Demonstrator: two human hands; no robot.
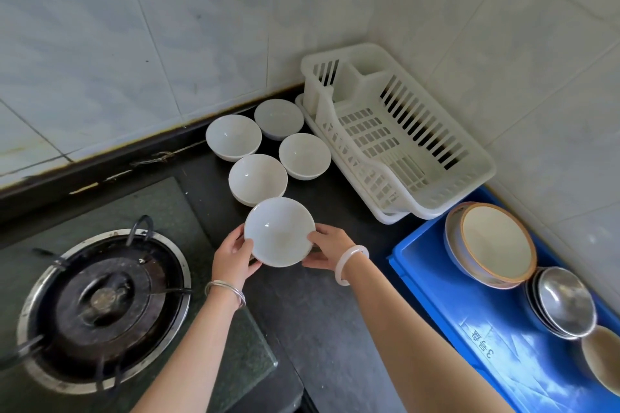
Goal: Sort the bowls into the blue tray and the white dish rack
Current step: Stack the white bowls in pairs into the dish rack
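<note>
A white bowl (279, 231) is held above the dark counter between both hands. My left hand (233, 256) grips its left rim and my right hand (327, 246) grips its right rim. Behind it several more white bowls (258, 178) sit in a cluster near the wall. The white dish rack (396, 134) stands to the right in the corner with nothing in it. The blue tray (436, 265) lies at the right front and holds large orange-rimmed bowls (493, 245) and a stack of steel bowls (563, 302).
A gas burner (100, 305) on a glass hob fills the lower left. Tiled walls close off the back and right side. A beige bowl (604, 359) sits at the tray's near end, cut off by the frame edge.
</note>
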